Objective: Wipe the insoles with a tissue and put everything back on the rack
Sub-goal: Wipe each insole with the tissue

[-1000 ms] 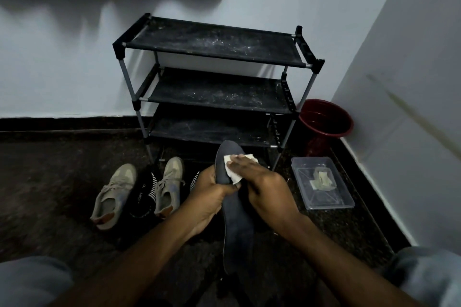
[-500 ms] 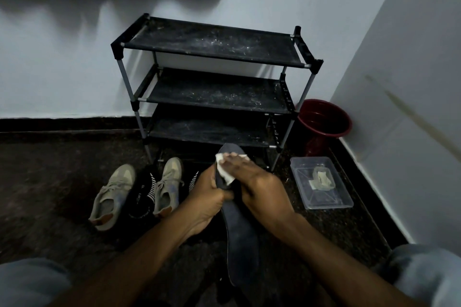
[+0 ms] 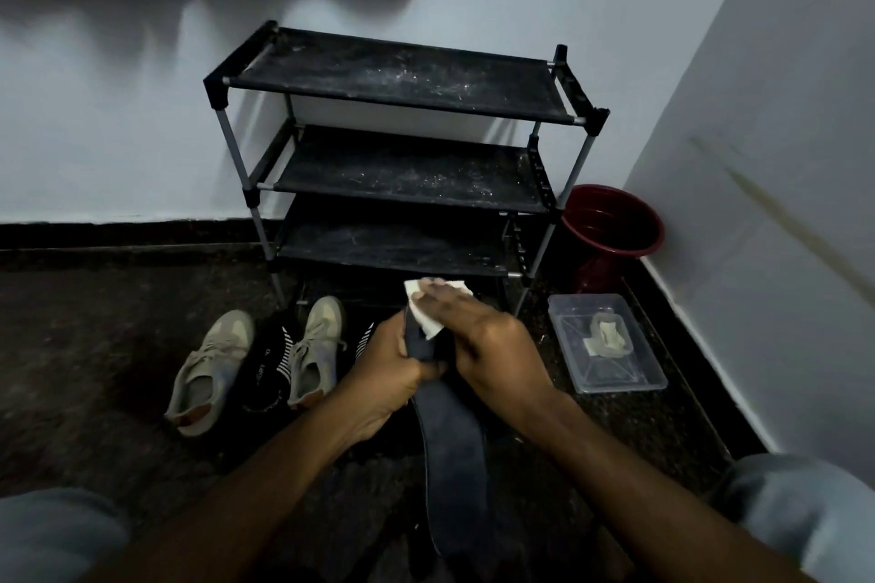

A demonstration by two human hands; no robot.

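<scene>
**Step in hand.** Wiping is in progress. One dark insole is held in the near centre of the scene, in front of the rack, with its far end raised towards the lowest shelf. The white tissue is laid over that far end.

**Grip.** The insole is gripped about its middle by the left hand, with the fingers curled round its edge. The tissue is pressed onto the insole by the right hand, with the fingers bent over it. The right thumb is hidden, so it cannot be told whether the insole is pinched from behind.

**Next move.** It is judged that the tissue should be drawn along the insole towards the near end. The left-hand grip should be kept firm so that the flexible insole does not buckle.

**Remaining.** A pair of tan shoes lies on the floor to the left, not yet on the rack. The return step is judged to be outstanding.
</scene>
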